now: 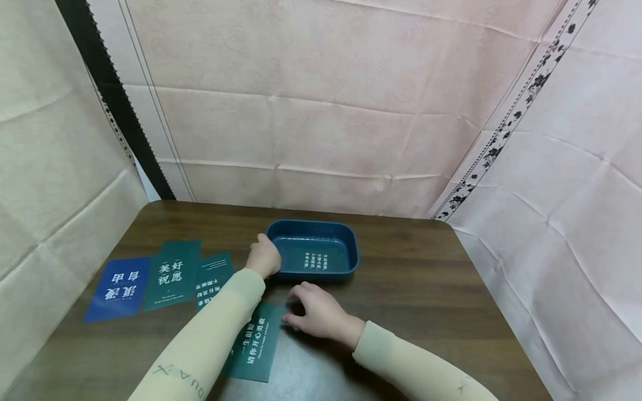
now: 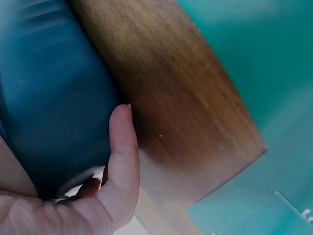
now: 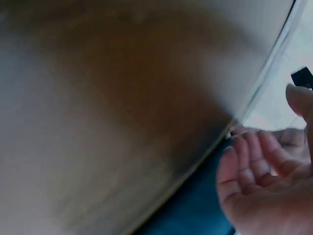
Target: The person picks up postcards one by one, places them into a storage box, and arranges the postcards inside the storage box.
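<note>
A dark blue rectangular tray (image 1: 352, 250) stands near the back of the table, with a green card with white writing (image 1: 296, 249) lying in it. My left hand (image 1: 263, 256) grips the tray's left end; in the left wrist view the thumb presses along the outer wall of the tray (image 2: 58, 93). To the right of a green card (image 1: 264, 340) and in front of the tray, my right hand (image 1: 321, 312) hovers with loosely bent fingers. Nothing shows between those fingers (image 3: 244, 161) in the right wrist view.
Left of my left forearm lie a blue card (image 1: 117, 287), a green card (image 1: 173, 273) and another green card (image 1: 213, 273), partly hidden by the sleeve. The wooden table (image 1: 426, 312) is bordered by pale cloth hangings (image 1: 321, 111).
</note>
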Demonstrator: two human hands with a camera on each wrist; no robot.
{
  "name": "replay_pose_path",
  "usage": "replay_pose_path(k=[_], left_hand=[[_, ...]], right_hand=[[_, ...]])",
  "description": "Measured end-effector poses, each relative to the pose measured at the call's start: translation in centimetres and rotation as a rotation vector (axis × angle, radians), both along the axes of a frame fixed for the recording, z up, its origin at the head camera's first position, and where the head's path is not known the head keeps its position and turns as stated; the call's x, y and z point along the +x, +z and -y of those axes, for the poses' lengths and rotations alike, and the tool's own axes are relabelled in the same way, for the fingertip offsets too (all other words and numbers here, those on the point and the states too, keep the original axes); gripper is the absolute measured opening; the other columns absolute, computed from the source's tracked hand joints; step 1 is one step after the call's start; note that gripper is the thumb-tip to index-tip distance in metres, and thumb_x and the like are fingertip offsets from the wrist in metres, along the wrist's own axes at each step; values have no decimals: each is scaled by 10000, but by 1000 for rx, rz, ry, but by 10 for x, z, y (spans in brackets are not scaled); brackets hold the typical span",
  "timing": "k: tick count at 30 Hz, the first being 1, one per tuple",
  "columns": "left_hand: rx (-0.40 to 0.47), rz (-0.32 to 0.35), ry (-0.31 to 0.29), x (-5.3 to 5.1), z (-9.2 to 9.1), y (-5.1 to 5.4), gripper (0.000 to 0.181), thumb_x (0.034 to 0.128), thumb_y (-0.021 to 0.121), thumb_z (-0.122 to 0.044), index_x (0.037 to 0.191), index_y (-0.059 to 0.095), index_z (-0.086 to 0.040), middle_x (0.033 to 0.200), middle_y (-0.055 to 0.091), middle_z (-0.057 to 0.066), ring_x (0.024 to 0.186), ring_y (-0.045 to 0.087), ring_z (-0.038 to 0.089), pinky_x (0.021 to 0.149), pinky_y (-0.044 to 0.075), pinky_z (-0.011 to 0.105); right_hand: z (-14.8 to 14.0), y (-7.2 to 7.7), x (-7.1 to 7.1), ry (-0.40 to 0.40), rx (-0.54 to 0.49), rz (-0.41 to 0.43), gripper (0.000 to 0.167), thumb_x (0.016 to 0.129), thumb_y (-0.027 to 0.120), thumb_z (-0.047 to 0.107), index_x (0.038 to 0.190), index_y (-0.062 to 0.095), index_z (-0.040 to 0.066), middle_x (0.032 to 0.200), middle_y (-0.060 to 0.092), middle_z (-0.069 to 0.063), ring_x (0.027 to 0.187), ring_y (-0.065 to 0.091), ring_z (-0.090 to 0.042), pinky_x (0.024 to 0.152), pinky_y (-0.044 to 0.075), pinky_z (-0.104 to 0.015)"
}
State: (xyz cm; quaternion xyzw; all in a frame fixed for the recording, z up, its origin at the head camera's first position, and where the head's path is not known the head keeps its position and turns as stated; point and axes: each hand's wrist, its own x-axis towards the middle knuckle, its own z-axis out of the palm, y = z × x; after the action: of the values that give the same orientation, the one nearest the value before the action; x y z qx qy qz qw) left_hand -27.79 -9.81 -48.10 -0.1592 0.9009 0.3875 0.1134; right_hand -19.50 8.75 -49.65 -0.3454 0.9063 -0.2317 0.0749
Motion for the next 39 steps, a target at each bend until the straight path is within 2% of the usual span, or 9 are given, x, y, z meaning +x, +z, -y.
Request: replay_pose_path(k=[4, 7, 14, 18, 23, 27, 34, 39], left_hand=[[-2, 1, -6, -1, 0, 0, 651, 985, 588, -61, 1455, 148, 35, 1260, 391, 329, 813, 600, 381, 487, 541, 346], [-5, 5, -6, -2, 1, 0, 649, 981, 591, -56, 1450, 151, 35, 1252, 391, 327, 807, 602, 377, 490, 542, 348], [-24, 9, -26, -3, 2, 0, 626, 986, 560, -46, 1442, 143, 57, 1252, 393, 346, 757, 602, 358, 487, 533, 354], [-25, 11, -39, -2, 2, 0, 617, 989, 532, -36, 1447, 131, 66, 1274, 385, 360, 731, 598, 351, 485, 527, 355], [-16, 16, -30, -2, 0, 1, 645, 983, 542, -22, 1462, 117, 57, 1298, 375, 357, 767, 596, 359, 488, 531, 353], [-15, 17, -21, -2, 0, 2, 656, 979, 544, -12, 1466, 109, 51, 1301, 371, 354, 783, 594, 365, 491, 533, 355], [-8, 2, -34, -2, 1, 0, 657, 985, 542, -31, 1469, 109, 68, 1306, 370, 371, 786, 601, 364, 487, 533, 347], [-5, -4, -23, -1, 1, 0, 650, 981, 555, -33, 1459, 124, 57, 1285, 377, 357, 805, 595, 371, 490, 536, 352]], right_hand=[[8, -5, 0, -33, 39, 20, 506, 859, 756, 535, 1156, 658, 137, 1040, 596, 37, 903, 515, -71, 823, 500, -253], [12, -6, -1, -43, 76, 30, 574, 825, 760, 593, 1139, 653, 124, 1000, 564, 34, 868, 486, -84, 775, 482, -252], [24, -5, 3, -73, 156, 60, 655, 773, 753, 680, 1102, 580, 141, 950, 473, 29, 835, 434, -120, 759, 444, -280], [29, -4, 6, -104, 161, 79, 636, 747, 806, 636, 1084, 556, 159, 956, 445, 26, 844, 413, -135, 774, 411, -293], [34, -2, 7, -124, 126, 149, 559, 742, 871, 514, 1035, 551, 161, 935, 434, 31, 846, 401, -146, 746, 345, -303], [36, 1, 8, -130, 133, 165, 521, 750, 882, 465, 1009, 551, 156, 915, 445, 28, 833, 409, -152, 740, 331, -316], [36, 3, 4, -154, 159, 187, 477, 752, 887, 438, 973, 584, 142, 896, 490, 34, 834, 444, -140, 746, 376, -323], [33, 6, 1, -168, 136, 241, 371, 823, 848, 341, 964, 578, 130, 883, 519, 37, 808, 483, -122, 747, 450, -282]])
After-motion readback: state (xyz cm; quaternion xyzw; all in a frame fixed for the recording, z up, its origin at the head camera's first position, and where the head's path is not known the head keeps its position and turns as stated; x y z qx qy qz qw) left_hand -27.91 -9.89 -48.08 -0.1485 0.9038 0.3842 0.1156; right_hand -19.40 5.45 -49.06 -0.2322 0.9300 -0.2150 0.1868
